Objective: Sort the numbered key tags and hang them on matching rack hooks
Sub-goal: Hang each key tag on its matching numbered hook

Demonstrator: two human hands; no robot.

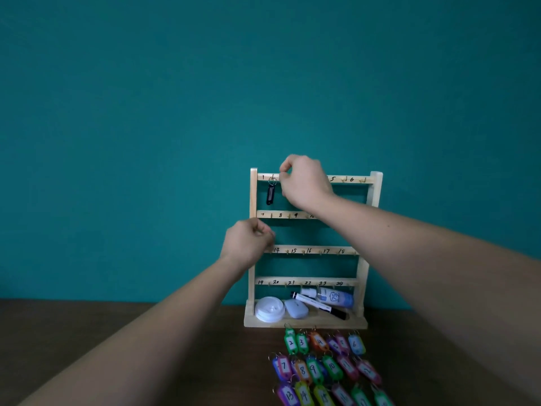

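Wall of plain teal fills the background behind a dark wooden bench (146, 332). At the back of the bench stands a pale wooden rack (253, 259) with four rails of small hooks, each hook hand-numbered from 1 to 24. In its bottom tray lie a white lid (269, 309), a pale case (296, 308), a marker (319, 305) and a small spray bottle (330, 297).

Two bare arms reach forward to the rack. The right hand (304, 181) is at the top rail, fingers curled and pinched together near hook 2; whether it grips anything there I cannot tell. The left hand (248, 244) is loosely closed against the rack's left post between the second and third rails, seemingly steadying it.

One black tag (270, 194) already hangs from hook 1 by its ring. The remaining tags (328, 367), in green, orange, purple, blue and pink, lie in numbered rows on the bench just in front of the rack, starting at tag 2 (290, 343).

These tags look light, stiff and smooth plastic, each with a thin metal split ring. The ring probably needs a fingertip pinch, held open-side forward, to slip over a hook; gripping the tag body would likely leave the ring swinging.
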